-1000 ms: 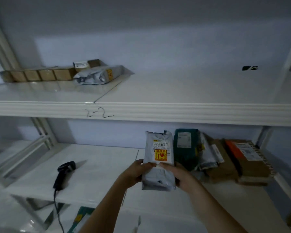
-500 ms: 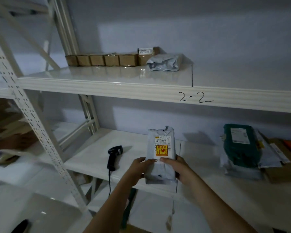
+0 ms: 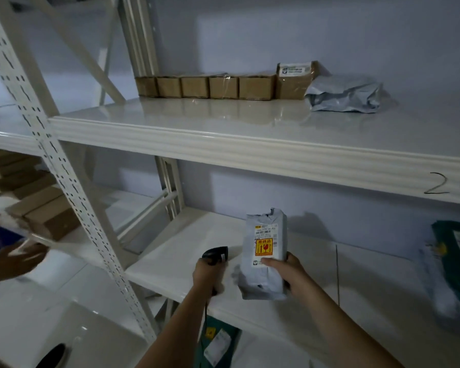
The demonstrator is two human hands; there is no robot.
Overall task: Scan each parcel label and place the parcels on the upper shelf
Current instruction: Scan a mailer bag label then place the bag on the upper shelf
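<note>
Landmark: white metal lower shelf point(image 3: 186, 264) of the racking; all positions below are given relative to it.
Right hand: the right hand point(image 3: 290, 272) grips a grey plastic mailer parcel point(image 3: 263, 256), thumb across the front face, fingers wrapped behind.
Parcel in hand: held upright just above the front part of the lower shelf, its white printed label and orange-and-yellow fragile sticker point(image 3: 264, 247) facing the camera (whether the parcel's base touches the shelf cannot be told).
Left hand: the left hand point(image 3: 207, 274) is curled round the grip of a black handheld barcode scanner point(image 3: 215, 256), just left of the parcel, over the lower shelf's front edge; its cable hangs down in front of the shelf.
Upper shelf: the white metal upper shelf point(image 3: 223, 126) lies directly above the lower shelf. At its back stands a row of brown cardboard boxes point(image 3: 205, 86), then a taller brown cardboard box with a white label point(image 3: 294, 79), then a crumpled grey plastic mailer bag point(image 3: 344, 94) touching it on the right.
Far right of lower shelf: a dark green plastic parcel point(image 3: 454, 253) with a white label.
Below lower shelf: a green flat parcel point(image 3: 215, 343) with a white label.
Left of lower shelf: another person's hand point(image 3: 14, 258), blurred.
</note>
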